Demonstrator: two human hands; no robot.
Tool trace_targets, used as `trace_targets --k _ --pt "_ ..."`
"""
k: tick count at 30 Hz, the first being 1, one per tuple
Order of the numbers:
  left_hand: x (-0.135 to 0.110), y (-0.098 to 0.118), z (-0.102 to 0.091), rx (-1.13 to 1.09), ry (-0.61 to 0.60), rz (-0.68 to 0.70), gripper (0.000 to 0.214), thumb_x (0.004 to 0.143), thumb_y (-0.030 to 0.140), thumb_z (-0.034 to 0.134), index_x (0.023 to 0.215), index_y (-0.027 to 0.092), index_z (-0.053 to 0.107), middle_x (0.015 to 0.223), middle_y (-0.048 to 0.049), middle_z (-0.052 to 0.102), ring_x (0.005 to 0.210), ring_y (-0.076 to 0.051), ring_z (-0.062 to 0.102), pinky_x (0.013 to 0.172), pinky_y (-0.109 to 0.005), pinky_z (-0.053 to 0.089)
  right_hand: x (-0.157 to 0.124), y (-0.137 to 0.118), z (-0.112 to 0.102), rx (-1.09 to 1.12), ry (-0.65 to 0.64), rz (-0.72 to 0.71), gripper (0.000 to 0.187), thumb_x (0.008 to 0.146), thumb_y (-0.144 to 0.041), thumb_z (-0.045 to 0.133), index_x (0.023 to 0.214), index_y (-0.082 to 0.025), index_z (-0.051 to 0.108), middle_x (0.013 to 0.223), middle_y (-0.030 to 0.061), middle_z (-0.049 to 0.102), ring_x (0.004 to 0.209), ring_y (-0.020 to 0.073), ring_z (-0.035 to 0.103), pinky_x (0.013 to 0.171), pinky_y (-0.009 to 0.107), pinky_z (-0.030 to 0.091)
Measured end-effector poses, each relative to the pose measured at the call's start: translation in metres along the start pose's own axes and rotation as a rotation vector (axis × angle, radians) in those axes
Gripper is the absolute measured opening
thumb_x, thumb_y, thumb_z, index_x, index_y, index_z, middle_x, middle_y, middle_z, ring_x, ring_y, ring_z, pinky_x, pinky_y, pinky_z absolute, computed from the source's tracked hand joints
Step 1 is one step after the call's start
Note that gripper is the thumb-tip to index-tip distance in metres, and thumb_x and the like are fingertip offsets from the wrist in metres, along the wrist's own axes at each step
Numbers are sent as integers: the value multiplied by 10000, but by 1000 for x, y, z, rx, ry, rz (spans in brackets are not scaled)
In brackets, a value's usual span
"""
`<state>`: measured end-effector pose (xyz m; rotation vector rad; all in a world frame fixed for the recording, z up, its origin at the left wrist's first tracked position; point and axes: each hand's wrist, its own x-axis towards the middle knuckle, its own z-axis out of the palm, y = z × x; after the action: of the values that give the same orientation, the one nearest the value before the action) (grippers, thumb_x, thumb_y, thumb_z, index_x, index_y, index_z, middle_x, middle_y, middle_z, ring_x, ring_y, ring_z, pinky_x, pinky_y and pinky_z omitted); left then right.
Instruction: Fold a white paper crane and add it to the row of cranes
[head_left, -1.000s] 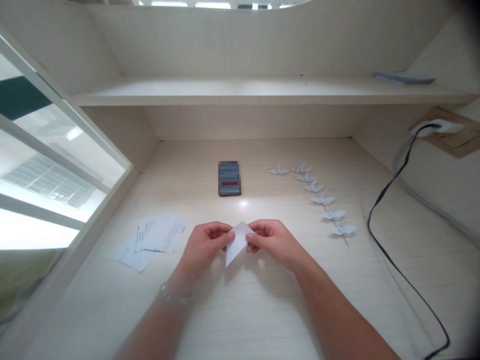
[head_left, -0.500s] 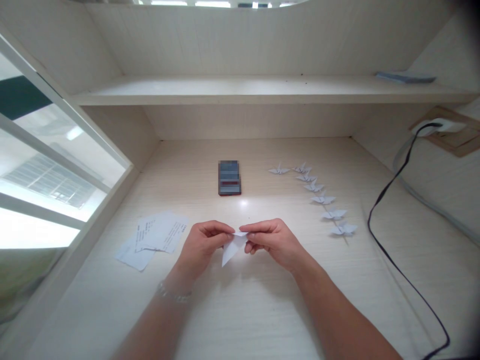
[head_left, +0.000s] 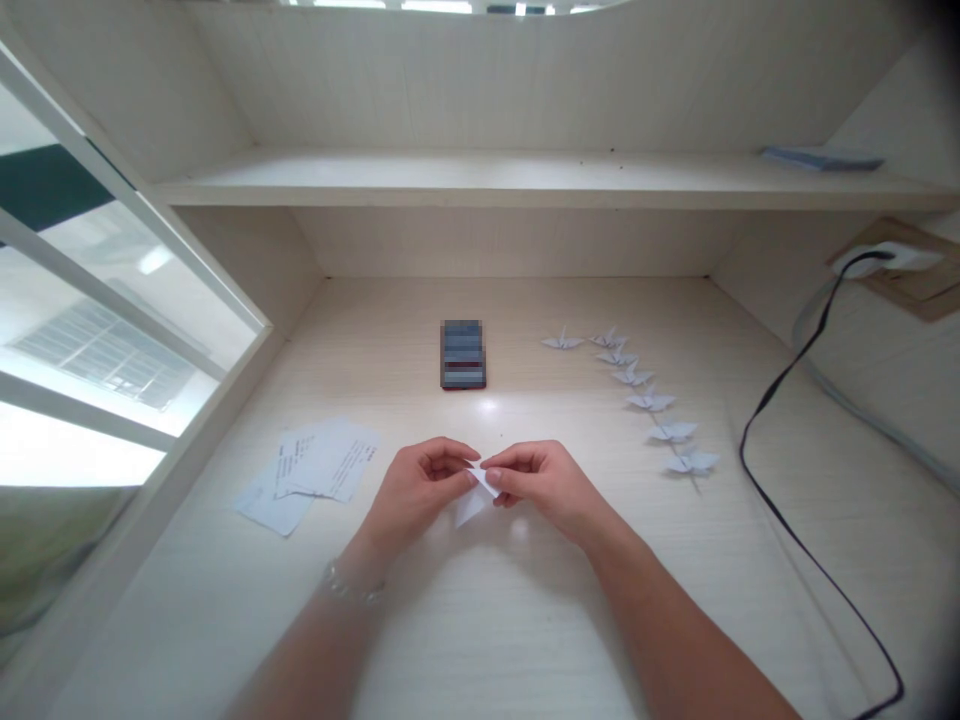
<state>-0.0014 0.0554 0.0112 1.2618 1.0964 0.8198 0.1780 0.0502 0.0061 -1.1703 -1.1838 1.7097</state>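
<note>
A small folded piece of white paper is held between both hands above the desk. My left hand pinches its left side with thumb and fingers; a beaded bracelet circles that wrist. My right hand grips the right side, its thumb near a folded edge. The fingers cover part of the paper, so its full shape is hidden. To the right, several white folded paper cranes stand in a curved line, their wings spread.
Printed white paper sheets overlap on the left. A phone lies beyond my hands. A black cable runs from the wall socket down the right side. Above the back of the desk spans a shelf.
The paper has been turned between my fingers, and less of its lower point shows. My thumbs now sit closer together on it. The camera view has shifted slightly.
</note>
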Motion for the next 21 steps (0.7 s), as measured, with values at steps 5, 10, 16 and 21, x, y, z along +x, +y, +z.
trace_targets --k 5,10,16,21 --pt "2 0 0 -68 42 -27 148 708 222 658 834 146 637 786 -59 690 706 -150 623 644 -246 478 0 2 1 -19 68 -9 246 663 -325 702 808 -126 709 637 46 665 545 126 601 539 246 481" --pt "3 0 2 -165 72 -31 147 736 187 602 877 152 627 709 -19 652 627 -113 586 596 -225 465 2 6 5 -9 134 -37 244 641 -331 711 785 -134 702 636 43 665 535 131 602 529 255 478" --pt "4 0 4 -143 134 -54 223 678 241 685 870 146 620 716 -37 679 640 -132 611 601 -232 474 4 9 9 -20 150 -43 269 640 -347 706 800 -131 701 633 50 664 547 142 607 552 277 494" --pt "3 0 4 -102 144 -50 236 660 234 702 860 139 619 698 -47 692 641 -135 621 612 -228 477 3 9 10 2 104 -24 226 667 -345 683 763 -141 689 663 41 661 574 141 612 566 277 503"
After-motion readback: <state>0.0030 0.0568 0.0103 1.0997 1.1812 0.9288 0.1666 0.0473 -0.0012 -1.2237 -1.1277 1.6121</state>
